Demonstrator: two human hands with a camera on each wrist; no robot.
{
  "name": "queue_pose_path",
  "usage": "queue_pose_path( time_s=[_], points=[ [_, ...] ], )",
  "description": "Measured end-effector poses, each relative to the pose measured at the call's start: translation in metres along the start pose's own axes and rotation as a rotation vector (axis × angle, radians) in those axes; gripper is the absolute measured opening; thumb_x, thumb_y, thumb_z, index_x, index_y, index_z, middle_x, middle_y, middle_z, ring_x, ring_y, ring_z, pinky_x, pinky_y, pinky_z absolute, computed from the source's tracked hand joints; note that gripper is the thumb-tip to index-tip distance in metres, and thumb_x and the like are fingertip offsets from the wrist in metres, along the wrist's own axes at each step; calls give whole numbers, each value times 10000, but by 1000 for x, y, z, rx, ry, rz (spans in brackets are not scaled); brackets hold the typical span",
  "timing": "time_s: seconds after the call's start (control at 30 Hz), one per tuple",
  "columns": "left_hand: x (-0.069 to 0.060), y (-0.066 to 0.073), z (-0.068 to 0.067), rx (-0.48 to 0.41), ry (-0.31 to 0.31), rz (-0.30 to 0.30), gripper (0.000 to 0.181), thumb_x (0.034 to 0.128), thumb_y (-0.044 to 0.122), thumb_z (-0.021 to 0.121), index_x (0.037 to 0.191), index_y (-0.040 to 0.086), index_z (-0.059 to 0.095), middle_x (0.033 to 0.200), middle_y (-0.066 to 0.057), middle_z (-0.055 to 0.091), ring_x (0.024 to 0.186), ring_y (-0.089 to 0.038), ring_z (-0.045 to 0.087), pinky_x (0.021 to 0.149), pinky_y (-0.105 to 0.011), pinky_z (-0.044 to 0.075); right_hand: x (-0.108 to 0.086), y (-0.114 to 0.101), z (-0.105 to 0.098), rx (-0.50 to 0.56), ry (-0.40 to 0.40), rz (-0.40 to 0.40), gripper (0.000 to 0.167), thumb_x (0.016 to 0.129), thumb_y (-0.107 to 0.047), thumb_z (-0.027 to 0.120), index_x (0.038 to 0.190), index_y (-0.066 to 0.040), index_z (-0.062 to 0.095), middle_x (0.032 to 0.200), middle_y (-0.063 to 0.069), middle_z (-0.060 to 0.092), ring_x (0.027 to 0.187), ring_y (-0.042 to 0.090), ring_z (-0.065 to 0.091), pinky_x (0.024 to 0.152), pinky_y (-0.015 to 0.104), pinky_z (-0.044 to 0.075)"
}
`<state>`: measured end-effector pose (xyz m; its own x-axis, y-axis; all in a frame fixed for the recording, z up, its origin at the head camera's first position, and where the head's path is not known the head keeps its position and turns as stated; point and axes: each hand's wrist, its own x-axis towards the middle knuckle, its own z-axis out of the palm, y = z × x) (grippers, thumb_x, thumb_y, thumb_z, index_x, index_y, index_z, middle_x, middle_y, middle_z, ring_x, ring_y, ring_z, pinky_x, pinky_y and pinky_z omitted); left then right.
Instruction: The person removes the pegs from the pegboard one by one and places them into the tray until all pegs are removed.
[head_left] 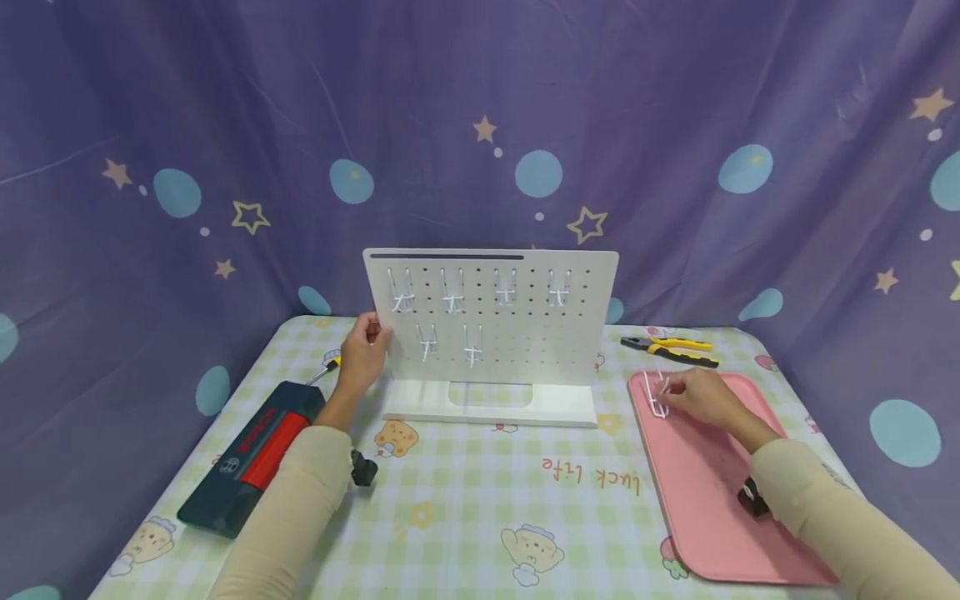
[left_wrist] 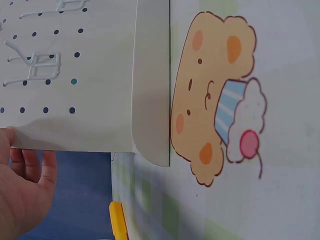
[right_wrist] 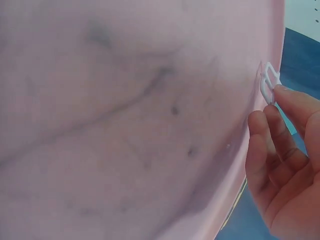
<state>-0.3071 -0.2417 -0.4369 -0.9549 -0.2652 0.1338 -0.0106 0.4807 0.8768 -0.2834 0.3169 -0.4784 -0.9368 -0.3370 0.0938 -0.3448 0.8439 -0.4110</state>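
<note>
A white pegboard [head_left: 495, 333] stands upright on its base, with several white wire hooks [head_left: 472, 346] hung in two rows on its front. My left hand [head_left: 365, 354] grips the board's left edge; in the left wrist view the fingers [left_wrist: 32, 165] reach behind the board and the thumb lies at its front. Over the far left end of the pink tray [head_left: 712, 500], my right hand [head_left: 705, 396] pinches a white wire hook [head_left: 655, 400]. The right wrist view shows the hook [right_wrist: 270, 82] between thumb and fingertips.
A dark teal and red Bosch case [head_left: 255, 454] lies at the left, with a screwdriver [head_left: 326, 369] behind it. Yellow and black pliers [head_left: 671, 348] lie beyond the tray. A purple curtain [head_left: 450, 108] hangs behind the table with its checked cloth [head_left: 465, 517].
</note>
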Motion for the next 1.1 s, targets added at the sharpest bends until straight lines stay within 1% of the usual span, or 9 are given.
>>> queue_pose_path(
  time_s=[0.13, 0.27, 0.43, 0.5, 0.63, 0.8, 0.87, 0.93, 1.1],
  points=[
    [1, 0, -1, -2, -1, 11, 313, 1043, 244, 498, 1312, 85, 524, 1238, -172, 584, 1129, -304, 530, 943, -395, 478, 0, 2, 2, 16, -26, 19, 97, 895, -177, 739, 823, -236, 763, 727, -114, 689, 686, 68, 516, 670, 249, 414],
    [1, 0, 0, -5, -7, -1, 320, 1046, 251, 495, 1324, 95, 519, 1244, -169, 577, 1131, -301, 527, 951, -399, 484, 0, 3, 4, 41, -33, 32, 95, 894, -158, 727, 834, -223, 765, 742, -107, 689, 688, 73, 513, 658, 242, 401],
    [1, -1, -1, -7, -15, -14, 321, 1051, 258, 485, 1331, 105, 510, 1250, -161, 567, 1132, -294, 521, 945, -390, 486, -1, 1, 3, 50, -40, 51, 81, 898, -160, 727, 849, -210, 766, 708, -95, 679, 645, 72, 521, 619, 233, 409],
    [1, -1, -1, -6, -13, -8, 316, 1050, 257, 489, 1324, 102, 513, 1237, -162, 568, 1120, -296, 522, 934, -385, 481, -1, 1, 2, 47, -39, 62, 61, 898, -169, 729, 865, -203, 768, 713, -92, 684, 647, 69, 534, 620, 231, 423],
    [1, 0, -1, -8, -6, 8, 300, 1048, 250, 502, 1302, 90, 521, 1212, -166, 573, 1101, -303, 524, 912, -383, 476, -2, -1, -4, 44, -21, 46, 59, 891, -189, 744, 932, -161, 775, 760, -66, 710, 676, 53, 563, 621, 240, 450],
    [1, -2, -2, 8, 10, 28, 298, 1047, 236, 496, 1298, 78, 522, 1218, -171, 586, 1103, -294, 533, 908, -381, 483, -3, -7, -17, 23, 6, 1, 160, 876, -179, 755, 1011, -96, 776, 775, -40, 719, 673, 53, 583, 601, 256, 470],
    [1, -3, -2, 14, 13, 33, 297, 1049, 233, 495, 1300, 76, 523, 1224, -172, 590, 1111, -293, 536, 922, -391, 487, -4, -10, -25, 9, 19, -3, 194, 873, -171, 753, 1043, -80, 775, 790, -33, 720, 692, 67, 595, 616, 269, 480],
    [2, -3, -1, 12, 8, 34, 298, 1048, 234, 500, 1300, 78, 523, 1227, -177, 590, 1119, -301, 535, 939, -407, 487, -5, -12, -34, 4, 27, 14, 232, 876, -172, 752, 1084, -70, 768, 809, -25, 721, 704, 83, 603, 621, 281, 484],
    [1, -2, 0, 9, -2, 25, 304, 1054, 236, 496, 1317, 84, 519, 1243, -178, 589, 1133, -310, 537, 953, -418, 490, -3, -23, -55, -22, 88, 16, 258, 878, -188, 758, 1116, -90, 766, 832, -19, 742, 731, 133, 652, 645, 311, 500]
  ],
)
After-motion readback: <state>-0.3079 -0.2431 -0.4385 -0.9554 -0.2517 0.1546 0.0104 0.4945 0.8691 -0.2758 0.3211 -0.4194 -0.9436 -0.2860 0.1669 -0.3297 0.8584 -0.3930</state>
